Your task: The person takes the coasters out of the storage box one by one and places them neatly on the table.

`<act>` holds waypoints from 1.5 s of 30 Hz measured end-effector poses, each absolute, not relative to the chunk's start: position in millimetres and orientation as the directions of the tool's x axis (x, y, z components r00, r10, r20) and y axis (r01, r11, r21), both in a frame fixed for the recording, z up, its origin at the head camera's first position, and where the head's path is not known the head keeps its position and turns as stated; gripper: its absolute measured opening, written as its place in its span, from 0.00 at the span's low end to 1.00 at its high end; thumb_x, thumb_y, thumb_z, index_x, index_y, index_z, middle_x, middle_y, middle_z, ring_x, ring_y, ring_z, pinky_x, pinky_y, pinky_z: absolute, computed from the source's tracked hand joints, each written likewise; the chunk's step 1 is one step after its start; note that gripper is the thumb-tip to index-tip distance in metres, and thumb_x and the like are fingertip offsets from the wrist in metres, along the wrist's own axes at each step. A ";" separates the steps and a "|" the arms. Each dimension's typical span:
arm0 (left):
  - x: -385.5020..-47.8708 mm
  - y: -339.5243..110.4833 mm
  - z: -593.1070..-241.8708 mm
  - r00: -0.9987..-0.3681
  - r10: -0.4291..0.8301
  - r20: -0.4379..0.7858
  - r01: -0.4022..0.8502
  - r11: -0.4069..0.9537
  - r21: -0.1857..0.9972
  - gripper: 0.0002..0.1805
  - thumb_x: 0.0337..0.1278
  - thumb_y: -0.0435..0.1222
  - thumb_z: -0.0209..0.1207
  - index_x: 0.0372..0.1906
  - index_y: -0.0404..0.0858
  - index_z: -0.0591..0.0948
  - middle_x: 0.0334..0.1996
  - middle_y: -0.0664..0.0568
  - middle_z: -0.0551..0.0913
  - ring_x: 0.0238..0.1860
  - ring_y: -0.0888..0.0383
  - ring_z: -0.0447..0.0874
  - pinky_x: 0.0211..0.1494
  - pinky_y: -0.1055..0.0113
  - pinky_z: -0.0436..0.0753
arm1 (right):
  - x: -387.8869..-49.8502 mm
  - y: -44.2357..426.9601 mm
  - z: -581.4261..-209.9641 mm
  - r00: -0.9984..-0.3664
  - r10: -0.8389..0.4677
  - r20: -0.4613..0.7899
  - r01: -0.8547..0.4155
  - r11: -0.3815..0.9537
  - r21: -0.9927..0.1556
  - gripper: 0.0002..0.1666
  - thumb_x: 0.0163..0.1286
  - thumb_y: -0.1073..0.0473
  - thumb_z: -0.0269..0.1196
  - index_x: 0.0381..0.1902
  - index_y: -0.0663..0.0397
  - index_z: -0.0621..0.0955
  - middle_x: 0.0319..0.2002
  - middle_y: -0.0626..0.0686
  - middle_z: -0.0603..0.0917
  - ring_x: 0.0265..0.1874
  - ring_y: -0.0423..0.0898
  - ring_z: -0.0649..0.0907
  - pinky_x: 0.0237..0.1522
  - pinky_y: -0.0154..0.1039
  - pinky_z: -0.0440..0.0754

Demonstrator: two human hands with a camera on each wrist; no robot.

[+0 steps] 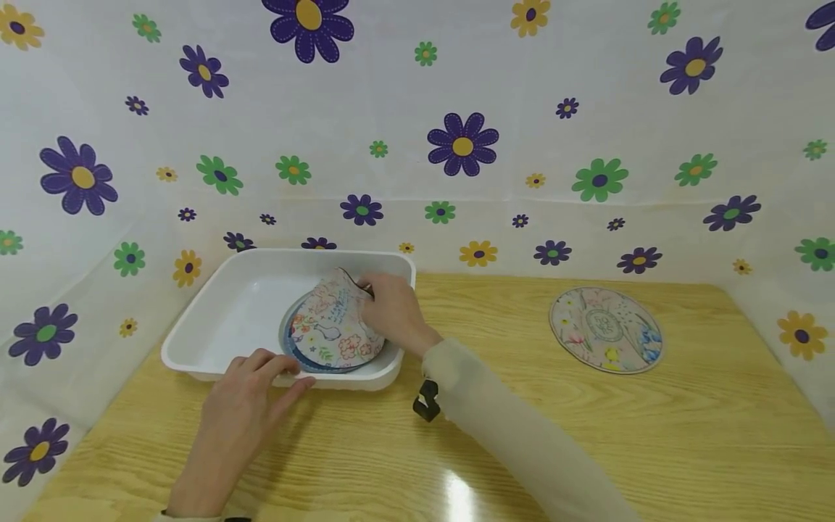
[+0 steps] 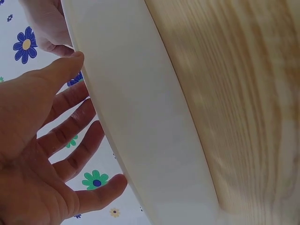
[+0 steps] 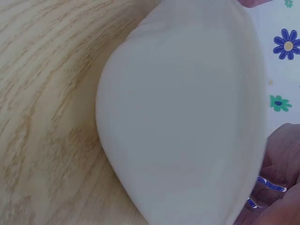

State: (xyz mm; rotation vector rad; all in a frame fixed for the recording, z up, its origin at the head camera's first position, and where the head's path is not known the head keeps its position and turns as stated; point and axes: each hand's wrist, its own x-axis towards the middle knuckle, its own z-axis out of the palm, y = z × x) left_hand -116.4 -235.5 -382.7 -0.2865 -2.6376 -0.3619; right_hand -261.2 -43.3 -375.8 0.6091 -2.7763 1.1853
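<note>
A white basin holds a small pile of round, flat mats. The top one, a floral-printed round mat, is bent up along its far right edge, where my right hand grips it. Under it shows the rim of a blue round mat. My left hand rests at the basin's front rim, fingers loosely bent over the edge and thumb against the rim. In the left wrist view, the left hand has its fingers spread behind the rim. The basin wall hides most of the right hand in the right wrist view.
Another floral round mat lies flat on the wood-grain table at the right. A flower-patterned curtain stands behind the table and along both sides. A black clip hangs by the right sleeve.
</note>
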 end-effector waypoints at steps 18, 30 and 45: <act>-120.2 -239.5 -383.7 -0.872 0.135 0.471 0.258 0.944 0.207 0.14 0.53 0.43 0.75 0.40 0.40 0.87 0.39 0.47 0.87 0.40 0.44 0.84 0.42 0.48 0.85 | -252.6 -39.6 -367.1 -0.929 -0.311 0.200 -0.346 0.537 -0.770 0.16 0.73 0.71 0.56 0.55 0.60 0.81 0.41 0.57 0.87 0.31 0.44 0.84 0.27 0.29 0.83; -120.8 -240.9 -386.0 -0.878 0.124 0.462 0.251 0.941 0.225 0.14 0.54 0.43 0.75 0.40 0.39 0.87 0.39 0.45 0.87 0.40 0.43 0.83 0.43 0.47 0.85 | -252.0 -34.0 -375.7 -0.962 -0.259 0.081 -0.167 0.331 -0.929 0.22 0.72 0.75 0.51 0.60 0.66 0.79 0.40 0.65 0.84 0.28 0.54 0.87 0.29 0.45 0.91; -125.0 -242.6 -386.3 -0.874 0.110 0.474 0.256 0.933 0.255 0.13 0.55 0.41 0.74 0.40 0.38 0.87 0.39 0.46 0.87 0.40 0.44 0.81 0.44 0.47 0.84 | -248.5 -25.3 -375.3 -0.969 -0.236 -0.076 0.041 0.151 -0.988 0.24 0.74 0.73 0.52 0.66 0.60 0.75 0.58 0.68 0.82 0.42 0.59 0.89 0.31 0.37 0.90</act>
